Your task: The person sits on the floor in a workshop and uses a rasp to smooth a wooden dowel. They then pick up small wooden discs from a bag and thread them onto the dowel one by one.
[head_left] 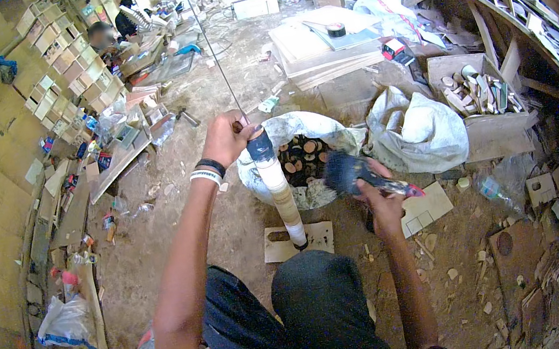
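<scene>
My left hand (pixel 225 141) pinches a thin metal rod (pixel 219 65) just above a tall stack of round wooden discs (pixel 275 175). The stack leans slightly, dark at its top end and pale white and tan below. Its foot is near a flat wooden board with a slot (pixel 317 237) on the ground. In my right hand (pixel 383 205) is a wide brush (pixel 350 173) with dark bristles, angled to the left, apart from the stack. Just beyond, a white sack with rolled edges (pixel 337 119) holds many dark-edged discs (pixel 302 154).
To the right stand another white sack (pixel 429 133) and a wooden crate of offcuts (pixel 467 134). Farther off lie stacked sheets (pixel 318 55) with a roll of tape (pixel 336 30). Small boxes (pixel 77 64) pile up at left. Scraps litter the dirt floor; a person (pixel 102 37) sits far back.
</scene>
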Demonstrator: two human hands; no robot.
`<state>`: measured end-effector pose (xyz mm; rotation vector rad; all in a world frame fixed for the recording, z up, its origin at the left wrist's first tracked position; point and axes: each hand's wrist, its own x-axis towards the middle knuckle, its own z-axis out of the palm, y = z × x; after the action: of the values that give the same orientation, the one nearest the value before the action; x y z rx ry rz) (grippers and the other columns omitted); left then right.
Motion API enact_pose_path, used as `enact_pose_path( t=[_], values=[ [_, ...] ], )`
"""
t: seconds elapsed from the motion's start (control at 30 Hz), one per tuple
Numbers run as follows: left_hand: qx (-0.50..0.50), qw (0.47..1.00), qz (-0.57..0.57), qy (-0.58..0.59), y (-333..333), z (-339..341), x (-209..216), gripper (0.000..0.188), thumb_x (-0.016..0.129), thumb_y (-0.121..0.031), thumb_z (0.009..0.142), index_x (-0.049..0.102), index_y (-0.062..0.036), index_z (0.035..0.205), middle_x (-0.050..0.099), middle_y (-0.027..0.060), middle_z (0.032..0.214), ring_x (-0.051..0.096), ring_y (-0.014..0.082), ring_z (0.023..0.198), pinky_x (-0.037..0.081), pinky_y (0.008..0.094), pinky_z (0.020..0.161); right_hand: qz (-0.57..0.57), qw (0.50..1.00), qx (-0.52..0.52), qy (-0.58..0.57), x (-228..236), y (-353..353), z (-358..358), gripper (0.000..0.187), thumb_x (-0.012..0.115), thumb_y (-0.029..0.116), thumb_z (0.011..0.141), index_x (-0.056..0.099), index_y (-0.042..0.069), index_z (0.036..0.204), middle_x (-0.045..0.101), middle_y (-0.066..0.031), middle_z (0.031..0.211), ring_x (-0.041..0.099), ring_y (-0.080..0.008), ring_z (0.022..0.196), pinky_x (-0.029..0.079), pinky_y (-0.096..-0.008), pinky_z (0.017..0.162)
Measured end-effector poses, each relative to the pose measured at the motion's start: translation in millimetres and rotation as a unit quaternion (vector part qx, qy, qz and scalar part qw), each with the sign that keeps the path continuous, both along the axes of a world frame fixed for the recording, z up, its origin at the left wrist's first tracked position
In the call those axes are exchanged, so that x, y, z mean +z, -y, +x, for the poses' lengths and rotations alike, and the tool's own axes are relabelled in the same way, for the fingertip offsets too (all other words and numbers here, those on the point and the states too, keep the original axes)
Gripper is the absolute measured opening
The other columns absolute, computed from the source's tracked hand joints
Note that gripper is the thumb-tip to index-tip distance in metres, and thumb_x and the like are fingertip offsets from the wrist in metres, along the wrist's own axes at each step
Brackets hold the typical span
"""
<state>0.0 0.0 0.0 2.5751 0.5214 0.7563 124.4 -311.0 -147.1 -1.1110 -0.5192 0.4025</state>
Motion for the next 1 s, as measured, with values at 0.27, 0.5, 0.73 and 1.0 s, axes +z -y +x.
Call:
enact_pose_path(
  t=[0.27,0.5,0.73,1.0],
  values=[
    [-0.033,0.999,0.008,0.011,9,-4,6,0.024,0.079,-0.016,0.086,0.066,0.0003,0.075,0.065,0.0079,0.065,0.061,0.0125,0.06,0.049,0.0315,0.056,0.074,0.997,0.01,-0.009,72,-85,-46,0.049,0.072,0.007,0.089,0.057,-0.003,0.135,0.064,-0.0153,0.127,0.069,-0.0219,0.096,0.065,-0.0347,0.071],
    [0.0,0.998,0.053,0.017,20,-1,8,0.031,0.082,-0.025,0.081,0.066,-0.0007,0.069,0.064,0.0146,0.062,0.064,0.0234,0.056,0.05,0.0357,0.057,0.1,0.995,-0.019,-0.012,73,-96,-58,0.052,0.079,0.013,0.085,0.059,0.001,0.131,0.065,-0.014,0.121,0.068,-0.0218,0.093,0.064,-0.0344,0.072],
    [0.013,0.998,0.056,-0.01,17,9,10,0.033,0.082,-0.028,0.08,0.066,0.0002,0.07,0.065,0.0182,0.065,0.066,0.0297,0.058,0.052,0.0396,0.058,0.109,0.993,0.05,-0.018,60,-101,-67,0.04,0.082,0.006,0.083,0.048,0.003,0.103,0.057,-0.0123,0.105,0.067,-0.0215,0.09,0.065,-0.0346,0.07],
    [0.022,0.999,0.04,-0.023,25,23,12,0.022,0.082,-0.018,0.076,0.07,0.0013,0.076,0.068,0.0231,0.074,0.069,0.0389,0.073,0.055,0.0442,0.07,0.106,0.994,-0.006,0.013,69,-97,-91,0.041,0.087,0.01,0.078,0.05,0.006,0.097,0.058,-0.0084,0.097,0.062,-0.0157,0.083,0.055,-0.0304,0.064]
  ],
)
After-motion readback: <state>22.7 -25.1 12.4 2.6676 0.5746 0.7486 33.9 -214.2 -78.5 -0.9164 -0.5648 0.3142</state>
